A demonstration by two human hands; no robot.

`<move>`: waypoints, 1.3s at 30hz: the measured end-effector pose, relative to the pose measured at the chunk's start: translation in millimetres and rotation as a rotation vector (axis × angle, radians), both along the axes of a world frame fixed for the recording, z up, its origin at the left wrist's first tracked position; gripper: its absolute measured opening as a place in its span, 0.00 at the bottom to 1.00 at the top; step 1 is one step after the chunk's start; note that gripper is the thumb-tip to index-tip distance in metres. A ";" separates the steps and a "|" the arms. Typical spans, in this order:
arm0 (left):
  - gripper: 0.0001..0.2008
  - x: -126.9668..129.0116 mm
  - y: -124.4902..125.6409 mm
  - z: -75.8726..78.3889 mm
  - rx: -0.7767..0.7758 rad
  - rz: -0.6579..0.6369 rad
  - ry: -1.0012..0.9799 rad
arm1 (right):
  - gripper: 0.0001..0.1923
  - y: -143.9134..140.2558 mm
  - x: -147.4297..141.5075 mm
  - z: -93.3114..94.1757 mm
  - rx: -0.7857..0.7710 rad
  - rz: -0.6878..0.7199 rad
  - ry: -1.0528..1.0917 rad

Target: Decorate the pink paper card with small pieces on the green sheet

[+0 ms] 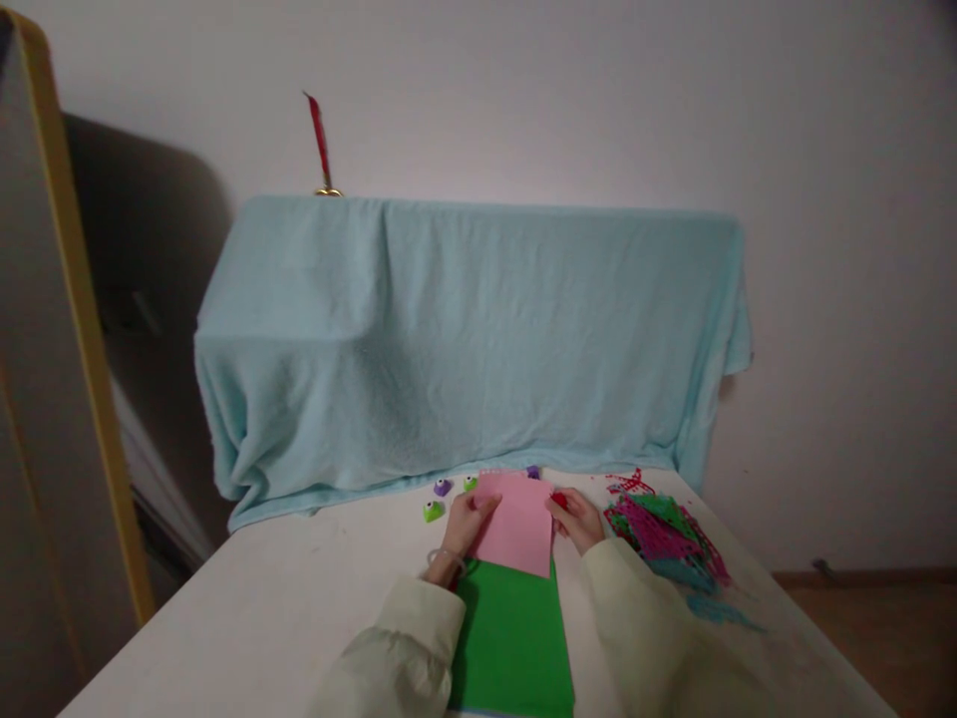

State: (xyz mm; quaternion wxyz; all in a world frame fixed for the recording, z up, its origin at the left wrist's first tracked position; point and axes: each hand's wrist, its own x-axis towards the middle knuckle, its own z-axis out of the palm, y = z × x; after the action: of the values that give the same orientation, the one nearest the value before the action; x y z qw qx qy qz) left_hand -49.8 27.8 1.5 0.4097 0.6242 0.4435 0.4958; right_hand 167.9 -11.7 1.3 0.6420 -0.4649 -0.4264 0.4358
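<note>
A pink paper sheet (pixel 517 524) lies on the white table, overlapping the far end of a green sheet (pixel 512 638). My left hand (pixel 468 524) rests on the pink sheet's left edge, fingers on the paper. My right hand (pixel 575 519) is at the sheet's right edge and grips a small red object (pixel 558 500), apparently a craft punch, against the paper. Both arms wear pale cream sleeves.
Small green punches (pixel 432 512) and purple punches (pixel 443 488) sit left of the pink sheet. A pile of punched pink, green and blue paper scraps (pixel 662 534) lies to the right. A light blue blanket (pixel 464 339) covers a large object behind the table (pixel 261 608).
</note>
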 end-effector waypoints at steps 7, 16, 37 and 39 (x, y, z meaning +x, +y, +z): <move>0.20 6.0 4.1 -3.0 -0.009 -0.016 0.003 | 0.20 -4.6 3.0 5.5 -0.014 0.004 -0.001; 0.20 -1.2 -0.9 13.0 -0.042 0.002 -0.023 | 0.26 -10.2 -6.5 17.7 -0.002 0.002 0.017; 0.21 -9.6 6.8 1.2 -0.030 0.097 -0.116 | 0.26 -11.3 -7.0 8.0 0.007 0.007 0.048; 0.21 -10.0 6.5 2.1 -0.036 0.094 -0.117 | 0.26 -12.6 -8.3 10.1 -0.005 0.004 0.042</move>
State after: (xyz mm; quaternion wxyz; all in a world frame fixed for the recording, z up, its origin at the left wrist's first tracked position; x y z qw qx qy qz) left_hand -59.8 34.2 3.6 0.4224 0.5650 0.4565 0.5422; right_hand 159.6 -24.3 11.5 0.6489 -0.4562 -0.4128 0.4478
